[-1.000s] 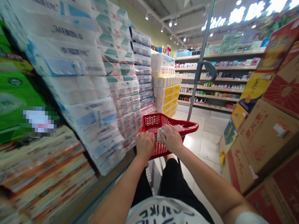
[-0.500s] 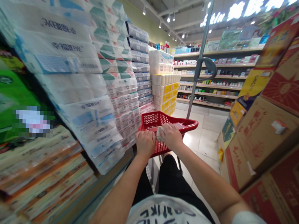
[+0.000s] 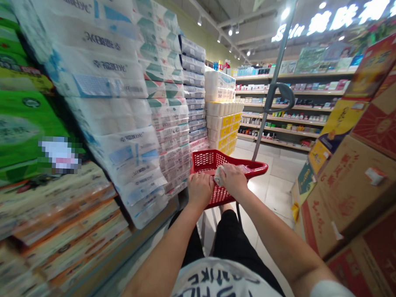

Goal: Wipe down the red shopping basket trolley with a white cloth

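Observation:
A red shopping cart (image 3: 204, 161) with a perforated plastic basket stands right in front of my body. My left hand (image 3: 200, 190) is closed over its near rim, knuckles up. Beside it, my right hand (image 3: 233, 181) is also closed at the rim, holding a crumpled whitish cloth (image 3: 218, 175) that pokes out on its left side. The cloth's exact kind is hard to make out. Something pinkish and clear lies partly behind the right hand, and most of the basket's inside is hidden.
Stacked tissue packs (image 3: 120, 119) rise close on my left, with green packs (image 3: 15, 127) nearer. Cardboard boxes (image 3: 347, 181) are piled on my right. A grey pole (image 3: 269, 99) stands beyond the cart, before stocked shelves (image 3: 284, 119). Pale floor tiles (image 3: 271, 186) run between.
The cart and both hands sit slightly farther right in the picture, as do the stacks and shelves. My legs have shifted in a step. Both grips look the same.

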{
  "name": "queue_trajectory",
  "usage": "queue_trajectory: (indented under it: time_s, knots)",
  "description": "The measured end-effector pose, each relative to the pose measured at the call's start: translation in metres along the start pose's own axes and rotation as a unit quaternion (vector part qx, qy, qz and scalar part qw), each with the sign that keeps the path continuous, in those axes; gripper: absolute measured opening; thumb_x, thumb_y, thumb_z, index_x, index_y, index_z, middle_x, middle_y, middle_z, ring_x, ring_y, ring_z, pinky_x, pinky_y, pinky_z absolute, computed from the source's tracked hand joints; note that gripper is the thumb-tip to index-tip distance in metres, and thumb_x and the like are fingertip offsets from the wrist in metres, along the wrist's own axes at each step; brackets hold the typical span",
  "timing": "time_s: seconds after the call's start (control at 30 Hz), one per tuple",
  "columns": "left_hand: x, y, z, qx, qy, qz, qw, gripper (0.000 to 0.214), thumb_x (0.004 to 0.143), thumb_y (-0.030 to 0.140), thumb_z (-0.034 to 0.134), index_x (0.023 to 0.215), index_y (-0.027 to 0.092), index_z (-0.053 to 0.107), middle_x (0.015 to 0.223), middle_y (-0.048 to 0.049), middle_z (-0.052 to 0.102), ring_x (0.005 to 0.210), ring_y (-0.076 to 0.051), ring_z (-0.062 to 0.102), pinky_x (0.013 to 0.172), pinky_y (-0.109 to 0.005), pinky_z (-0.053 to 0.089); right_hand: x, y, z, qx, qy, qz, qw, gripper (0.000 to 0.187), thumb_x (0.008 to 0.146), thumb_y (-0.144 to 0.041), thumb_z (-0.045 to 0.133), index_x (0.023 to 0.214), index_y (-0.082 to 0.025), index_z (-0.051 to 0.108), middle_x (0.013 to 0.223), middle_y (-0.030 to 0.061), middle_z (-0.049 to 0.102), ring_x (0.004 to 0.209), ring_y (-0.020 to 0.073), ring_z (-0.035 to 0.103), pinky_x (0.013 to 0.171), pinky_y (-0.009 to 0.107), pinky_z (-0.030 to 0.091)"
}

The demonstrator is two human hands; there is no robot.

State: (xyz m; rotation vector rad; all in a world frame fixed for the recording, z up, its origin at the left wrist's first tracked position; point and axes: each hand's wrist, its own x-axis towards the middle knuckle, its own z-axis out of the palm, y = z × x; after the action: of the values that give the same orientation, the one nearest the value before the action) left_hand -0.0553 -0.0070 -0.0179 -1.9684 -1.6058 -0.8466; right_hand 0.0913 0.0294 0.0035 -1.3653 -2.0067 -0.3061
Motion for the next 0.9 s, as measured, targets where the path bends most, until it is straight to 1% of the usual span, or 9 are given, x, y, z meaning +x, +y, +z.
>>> queue_trajectory:
  time_s: [0.1,0.2,0.4,0.6,0.77,0.9]
  knots:
    - [0.000,0.004,-0.001,-0.007,0.002,0.000,1.000,0.028,0.095,0.029,0.035,0.084,0.020,0.060,0.088,-0.0066,0.062,0.088,-0.023,0.051,0.088,-0.041,0.030,-0.002,0.003,-0.003,0.012,-0.002,-0.008,1.000,0.026,0.096,-0.032,0.039,0.104,-0.017,0.059,0.107,0.0090,0.065,0.104,0.0211,0.055,0.093,0.033,0.039]
    - [-0.001,0.009,-0.001,-0.013,0.008,-0.004,1.000,0.027,0.094,0.028,0.037,0.083,0.020,0.060,0.086,-0.0064,0.061,0.087,-0.022,0.051,0.088,-0.042,0.031,-0.005,0.008,-0.005,0.021,0.004,-0.011,1.000,0.026,0.096,-0.031,0.040,0.107,-0.017,0.059,0.108,0.0083,0.065,0.104,0.0214,0.056,0.092,0.033,0.039]
    - [-0.005,0.016,0.000,-0.028,0.020,-0.010,0.999,0.022,0.092,0.026,0.041,0.081,0.019,0.059,0.085,-0.0062,0.062,0.086,-0.022,0.051,0.086,-0.042,0.031,-0.009,0.019,0.001,0.025,0.014,-0.027,0.999,0.026,0.094,-0.029,0.041,0.107,-0.017,0.059,0.109,0.0092,0.065,0.104,0.0221,0.057,0.093,0.034,0.040]
    - [-0.006,0.012,0.000,-0.022,0.026,-0.012,0.999,0.025,0.093,0.027,0.038,0.081,0.019,0.059,0.087,-0.0059,0.062,0.087,-0.022,0.051,0.088,-0.042,0.032,-0.006,0.019,0.009,0.020,0.015,-0.032,0.999,0.029,0.095,-0.031,0.040,0.109,-0.015,0.059,0.108,0.0103,0.065,0.103,0.0221,0.058,0.094,0.035,0.039]
    - [-0.005,0.005,-0.001,-0.013,0.020,-0.015,1.000,0.023,0.092,0.026,0.040,0.080,0.019,0.058,0.085,-0.0062,0.062,0.085,-0.021,0.051,0.086,-0.042,0.033,-0.008,0.013,0.014,0.023,0.033,-0.043,0.998,0.031,0.094,-0.031,0.041,0.113,-0.014,0.058,0.114,0.0120,0.064,0.107,0.0239,0.056,0.095,0.038,0.039]
    - [-0.004,0.007,0.000,-0.018,0.023,-0.023,0.999,0.024,0.092,0.026,0.039,0.080,0.019,0.059,0.086,-0.0065,0.062,0.085,-0.022,0.050,0.087,-0.042,0.032,-0.011,0.016,0.013,0.030,0.036,-0.053,0.997,0.031,0.095,-0.032,0.039,0.116,-0.015,0.055,0.119,0.0119,0.061,0.112,0.0241,0.054,0.097,0.038,0.037]
